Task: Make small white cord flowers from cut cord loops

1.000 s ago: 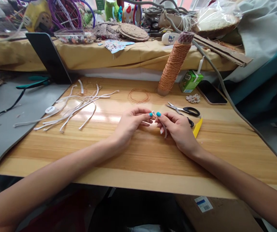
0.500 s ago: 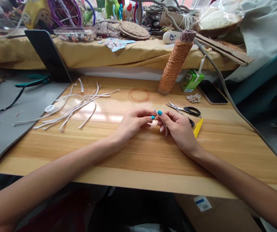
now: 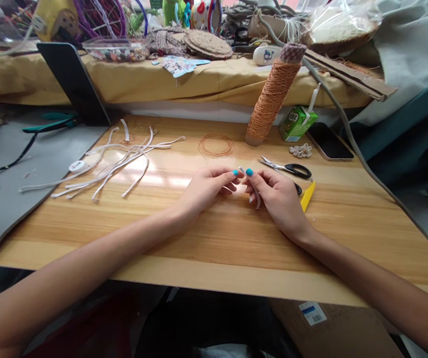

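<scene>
At the middle of the wooden table (image 3: 214, 233), both hands are meeting fingertip to fingertip over a short white strip (image 3: 256, 198). The left hand (image 3: 202, 189) is pinching the strip's upper end between thumb and forefinger, its grip narrow and closed. The right hand (image 3: 279, 199) is pinching the same strip from the other side, also closed on it, with the strip's lower end hanging down past the thumb toward the tabletop. Both wrists are resting on the wood.

Just beyond the right hand, black-handled scissors (image 3: 286, 169) are lying flat, and a yellow tool (image 3: 307, 196) is sticking out from behind the knuckles, touching or nearly touching the hand. Farther back, a coil of thin orange cord (image 3: 216, 145) is lying flat near a tall leaning spool of orange cord (image 3: 271, 97). A green drink carton (image 3: 297, 124) with a straw is standing right of the spool, beside a dark phone (image 3: 329, 141) and a small pale woven flower (image 3: 299, 150). Well to the left, a loose bundle of white strips (image 3: 117, 161) is spreading across the table, with a round white tape measure (image 3: 76, 166) at its near edge.
</scene>
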Motion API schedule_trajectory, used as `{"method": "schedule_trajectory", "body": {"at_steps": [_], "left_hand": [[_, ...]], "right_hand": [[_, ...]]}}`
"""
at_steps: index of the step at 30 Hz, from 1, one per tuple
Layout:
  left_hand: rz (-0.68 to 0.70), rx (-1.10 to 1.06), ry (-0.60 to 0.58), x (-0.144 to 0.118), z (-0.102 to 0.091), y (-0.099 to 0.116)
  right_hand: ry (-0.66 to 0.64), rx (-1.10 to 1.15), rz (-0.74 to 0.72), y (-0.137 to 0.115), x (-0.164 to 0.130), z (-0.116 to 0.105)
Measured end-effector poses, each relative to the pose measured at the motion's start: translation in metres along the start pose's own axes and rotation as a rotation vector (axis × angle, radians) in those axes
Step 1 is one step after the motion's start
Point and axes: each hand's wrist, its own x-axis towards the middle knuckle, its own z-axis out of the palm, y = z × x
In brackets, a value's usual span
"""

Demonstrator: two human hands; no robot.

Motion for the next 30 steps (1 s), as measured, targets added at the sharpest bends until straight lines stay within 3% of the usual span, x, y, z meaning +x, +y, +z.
{"method": "schedule_trajectory", "body": {"at_steps": [5,11,18,22,30], "left_hand": [[0.097,0.111,0.051,0.002,-0.003,0.004],[0.244,0.421,-0.094,0.0,-0.004,0.001],[0.333,0.55,-0.073,0.002,-0.008,-0.002],[0.374,0.633,-0.088,0.001,-0.008,0.002],[0.74,0.965,0.041,0.007,-0.014,-0.009]], "right_hand": [[-0.026,0.014,0.017,-0.001,0.0,0.0],[-0.074,-0.018,0.008,0.0,0.001,-0.001],[-0.168,0.01,0.048,-0.003,0.004,-0.004],[-0.156,0.008,0.053,-0.002,0.005,-0.006],[-0.119,-0.086,0.037,-0.002,0.008,-0.011]]}}
